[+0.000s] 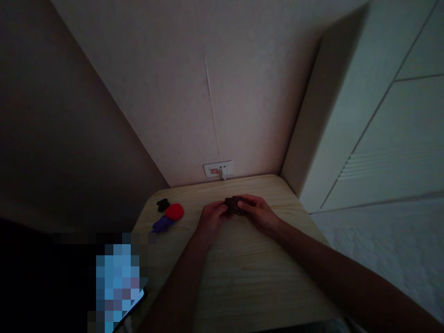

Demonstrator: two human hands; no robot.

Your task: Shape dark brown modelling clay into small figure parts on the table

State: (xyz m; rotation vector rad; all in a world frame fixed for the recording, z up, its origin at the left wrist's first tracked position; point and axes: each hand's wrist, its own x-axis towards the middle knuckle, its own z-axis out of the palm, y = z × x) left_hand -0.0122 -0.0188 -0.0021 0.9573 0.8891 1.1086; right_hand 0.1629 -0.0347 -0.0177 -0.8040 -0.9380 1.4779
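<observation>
A dark brown lump of what looks like modelling clay (234,206) is held between both hands, over the far part of the wooden table. My left hand (213,217) pinches its left end, the fingers partly hidden behind the thumb. On the other side, my right hand (260,212) wraps around the lump with its thumb pressed on top. To the left lie a flat red clay piece (174,212), a small black clay piece (163,205) and a purple clay piece (163,224), close together.
The light wooden table (236,277) has rounded far corners and meets the wall. A wall socket (218,169) with a white plug sits just above its far edge. A pixelated bright screen (120,277) is at the lower left. A pale cabinet (374,120) stands right.
</observation>
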